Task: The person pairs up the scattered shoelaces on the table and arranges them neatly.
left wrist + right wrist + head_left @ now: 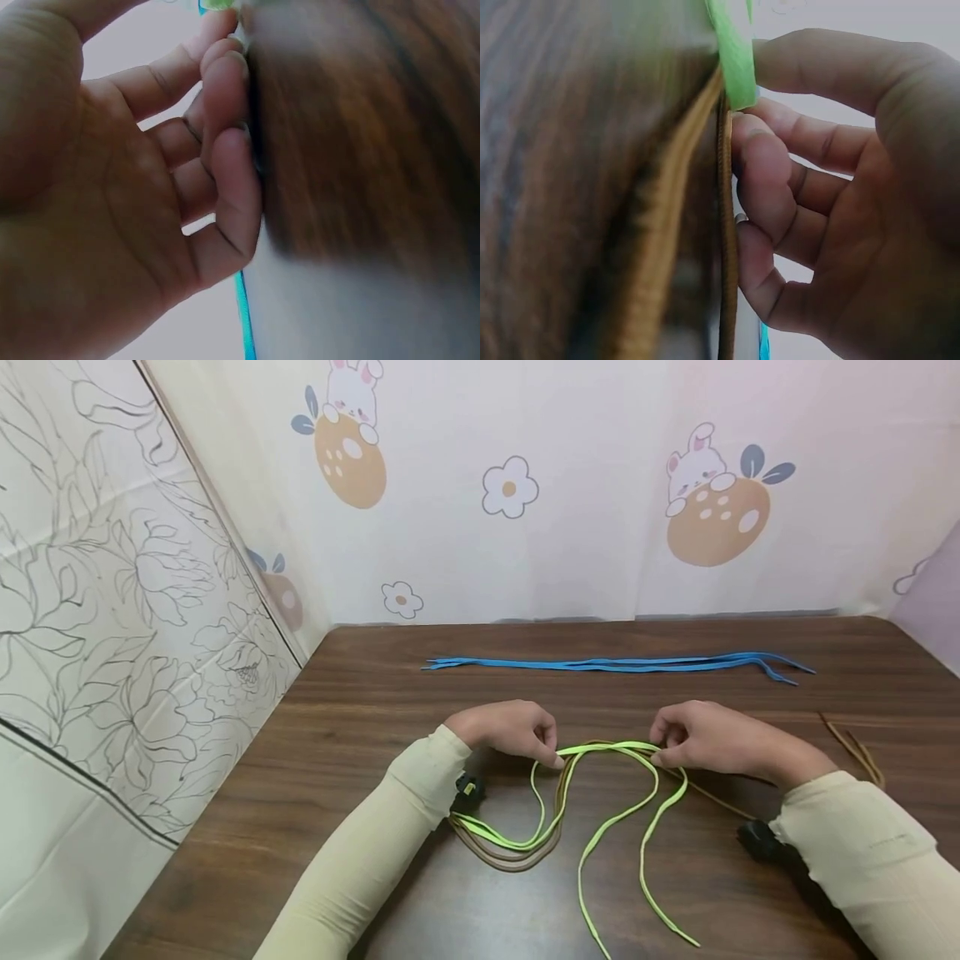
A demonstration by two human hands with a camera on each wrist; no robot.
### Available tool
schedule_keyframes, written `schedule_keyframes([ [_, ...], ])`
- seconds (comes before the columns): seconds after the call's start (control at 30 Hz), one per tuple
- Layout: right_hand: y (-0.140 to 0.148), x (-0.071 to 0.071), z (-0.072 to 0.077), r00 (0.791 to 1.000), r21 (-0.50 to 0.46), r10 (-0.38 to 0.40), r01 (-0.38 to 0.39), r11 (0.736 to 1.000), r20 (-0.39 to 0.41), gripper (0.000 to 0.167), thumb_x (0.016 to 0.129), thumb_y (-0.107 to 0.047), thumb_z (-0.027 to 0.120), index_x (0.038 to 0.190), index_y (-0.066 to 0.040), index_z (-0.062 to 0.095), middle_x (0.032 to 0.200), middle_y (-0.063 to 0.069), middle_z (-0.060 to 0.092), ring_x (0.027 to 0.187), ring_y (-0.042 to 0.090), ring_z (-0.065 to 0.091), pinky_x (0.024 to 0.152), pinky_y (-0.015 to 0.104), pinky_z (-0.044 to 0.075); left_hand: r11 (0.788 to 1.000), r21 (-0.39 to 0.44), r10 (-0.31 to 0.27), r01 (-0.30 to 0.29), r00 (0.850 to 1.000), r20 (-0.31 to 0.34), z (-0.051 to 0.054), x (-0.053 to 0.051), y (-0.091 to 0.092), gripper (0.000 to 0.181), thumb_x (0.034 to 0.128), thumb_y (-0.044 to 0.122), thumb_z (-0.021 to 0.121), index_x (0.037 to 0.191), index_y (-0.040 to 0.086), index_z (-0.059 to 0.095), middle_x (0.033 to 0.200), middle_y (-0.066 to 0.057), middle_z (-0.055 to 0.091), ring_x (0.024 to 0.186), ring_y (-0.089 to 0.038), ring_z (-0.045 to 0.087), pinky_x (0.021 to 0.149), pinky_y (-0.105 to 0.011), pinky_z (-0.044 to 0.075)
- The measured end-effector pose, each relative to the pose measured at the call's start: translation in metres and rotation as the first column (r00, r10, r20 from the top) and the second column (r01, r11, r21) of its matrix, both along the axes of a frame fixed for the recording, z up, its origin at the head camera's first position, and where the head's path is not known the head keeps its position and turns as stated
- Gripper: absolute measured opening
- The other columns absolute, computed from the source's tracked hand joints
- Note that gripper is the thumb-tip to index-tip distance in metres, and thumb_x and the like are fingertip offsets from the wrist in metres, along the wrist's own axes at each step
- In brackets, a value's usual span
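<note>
A yellow-green shoelace [545,839] and a brown shoelace [517,863] lie together in loose curves on the table, crossing between the two hands. My left hand [510,729] pinches the yellow-green lace at the left of the crossing, thumb against forefinger, close to the brown one. On the other side my right hand [712,742] pinches the yellow-green lace the same way. In the right wrist view, the green lace [736,56] meets the thumb and forefinger, and brown strands [726,225] run beside the curled fingers. Two yellow-green ends trail toward the front. The fingertips partly hide the crossing.
Blue shoelaces [600,665] lie stretched side by side across the back of the dark wood table [360,693]. Brown lace ends [855,747] stick out beyond the right forearm. A patterned curtain [577,568] hangs behind the table, and a flowered cloth [135,610] borders its left side.
</note>
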State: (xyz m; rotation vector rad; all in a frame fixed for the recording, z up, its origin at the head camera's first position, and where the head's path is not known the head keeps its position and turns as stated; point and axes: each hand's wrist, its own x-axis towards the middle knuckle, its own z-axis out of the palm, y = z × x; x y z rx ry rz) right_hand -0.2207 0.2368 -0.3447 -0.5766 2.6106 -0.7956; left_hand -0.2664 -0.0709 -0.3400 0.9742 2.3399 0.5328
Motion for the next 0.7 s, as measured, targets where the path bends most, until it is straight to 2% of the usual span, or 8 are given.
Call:
schedule_keyframes([
  [0.2, 0.0031, -0.001, -0.0016, 1.0, -0.013, 0.022, -0.022, 1.0, -0.017, 0.016, 0.089, -0.027, 0.077, 0.092, -0.014, 0.067, 0.076, -0.001, 0.059, 0.066, 0.015, 0.052, 0.058, 0.029, 0.043, 1.0, -0.03, 0.006, -0.007, 1.0, -0.014, 0.0009, 0.0008, 0.001, 0.023, 0.0888, 0.04, 0.076, 0.087, 0.019, 0.066, 0.086, 0.007, 0.063, 0.072, -0.009, 0.054, 0.064, -0.024, 0.045],
  [0.43, 0.0094, 0.0002, -0.0022, 0.999, -0.056, 0.05, -0.051, 0.997, -0.013, 0.014, 0.088, -0.027, 0.077, 0.089, -0.016, 0.068, 0.074, -0.003, 0.06, 0.064, 0.011, 0.051, 0.057, 0.027, 0.043, 1.0, 0.005, 0.015, -0.015, 0.999, -0.035, -0.0034, 0.0018, 0.0046, 0.019, 0.0907, 0.033, 0.075, 0.083, 0.018, 0.067, 0.08, 0.007, 0.062, 0.066, -0.009, 0.051, 0.062, -0.024, 0.043],
  [0.7, 0.0093, 0.0004, -0.0004, 0.997, -0.033, 0.065, -0.066, 0.997, -0.032, 0.012, 0.089, -0.023, 0.076, 0.084, -0.017, 0.067, 0.072, -0.004, 0.057, 0.063, 0.011, 0.049, 0.057, 0.027, 0.042, 0.999, 0.018, 0.027, -0.027, 0.999, -0.031, -0.0044, 0.0001, 0.0043, 0.017, 0.0926, 0.029, 0.073, 0.082, 0.017, 0.067, 0.079, 0.006, 0.062, 0.066, -0.01, 0.052, 0.062, -0.025, 0.043],
])
